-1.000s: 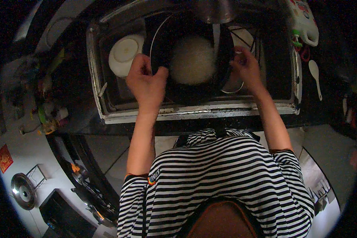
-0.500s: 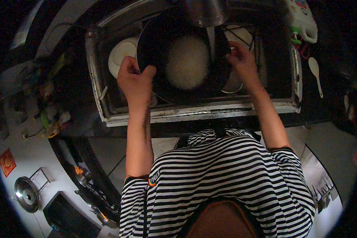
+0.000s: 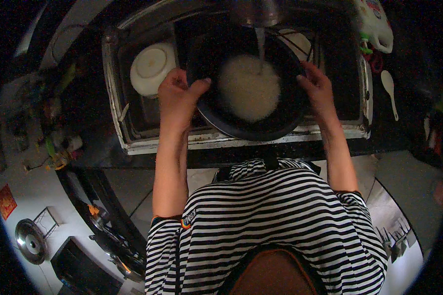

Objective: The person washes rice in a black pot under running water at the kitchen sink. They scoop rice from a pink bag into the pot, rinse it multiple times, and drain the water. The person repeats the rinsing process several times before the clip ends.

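Both my hands grip a dark round pot [image 3: 221, 115] by its opposite rims, over the sink. My left hand [image 3: 179, 96] is closed on the left rim, thumb over the edge. On the right side, the fingers of my right hand [image 3: 320, 86] curl round the rim. Pale grains that look like rice [image 3: 246, 93] lie in the pot. A thin stream of water [image 3: 261, 46] falls onto them from a metal faucet [image 3: 258, 14] above.
The sink's pale, worn rim [image 3: 182, 146] runs along the front. An upturned white bowl [image 3: 152, 69] is left of the pot, and a white dish [image 3: 296, 43] lies behind it. Right of the sink are a white rice paddle [image 3: 389, 91] and a white jug [image 3: 376, 27].
The pot has moved right and nearer to me, with both hands still on it. More of the white bowl now shows on the left. The falling water lands among the grains.
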Tool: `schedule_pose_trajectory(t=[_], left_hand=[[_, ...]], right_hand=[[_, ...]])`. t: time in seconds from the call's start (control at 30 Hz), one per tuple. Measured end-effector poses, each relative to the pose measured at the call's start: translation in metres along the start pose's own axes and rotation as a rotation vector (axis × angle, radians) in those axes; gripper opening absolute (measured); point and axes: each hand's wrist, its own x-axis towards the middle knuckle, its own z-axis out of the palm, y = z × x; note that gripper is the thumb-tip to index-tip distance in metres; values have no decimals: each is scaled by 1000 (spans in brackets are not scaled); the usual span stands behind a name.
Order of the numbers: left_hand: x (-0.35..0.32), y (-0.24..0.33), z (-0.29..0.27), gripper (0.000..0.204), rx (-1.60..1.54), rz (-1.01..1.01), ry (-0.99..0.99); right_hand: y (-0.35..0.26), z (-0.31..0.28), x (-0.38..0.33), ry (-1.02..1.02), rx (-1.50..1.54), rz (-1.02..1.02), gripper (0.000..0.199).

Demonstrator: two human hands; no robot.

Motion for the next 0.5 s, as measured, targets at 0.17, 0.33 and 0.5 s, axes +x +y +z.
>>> schedule_pose_trajectory(t=[0.17, 0.33, 0.5], left_hand=[[-6, 13, -7, 27, 268, 97, 81], [-9, 11, -16, 30, 282, 175, 110], [-13, 14, -12, 31, 348, 155, 147]], right_hand=[[11, 19, -3, 6, -40, -20, 43], [18, 32, 7, -49, 65, -53, 44], [13, 35, 3, -46, 1, -88, 44]])
